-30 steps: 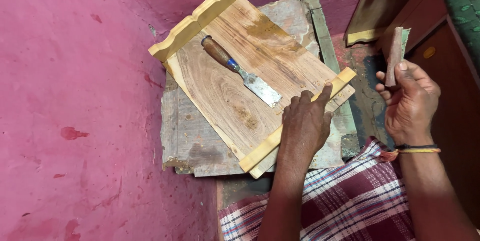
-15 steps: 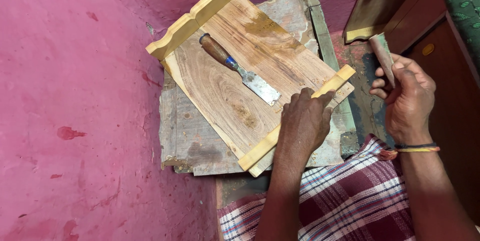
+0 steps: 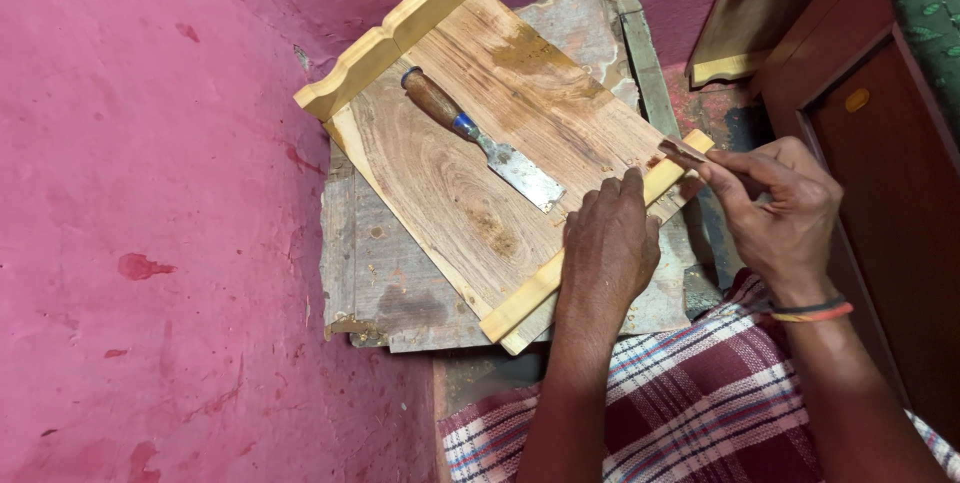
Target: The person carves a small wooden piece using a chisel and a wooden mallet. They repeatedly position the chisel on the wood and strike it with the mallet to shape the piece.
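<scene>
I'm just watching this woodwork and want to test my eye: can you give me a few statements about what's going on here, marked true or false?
1. A chisel with a wooden handle lies on the board. True.
2. The left hand holds the chisel. False: it rests flat on the board, apart from the chisel.
3. The right hand pinches a small wooden strip at the board's yellow edge rail. True.
4. The floor is green. False: it is pink-red.
5. The board lies on a worn grey slab. True.

Left hand (image 3: pixel 608 243) rests flat, palm down; right hand (image 3: pixel 780 208) has its fingers pinched together.
</scene>
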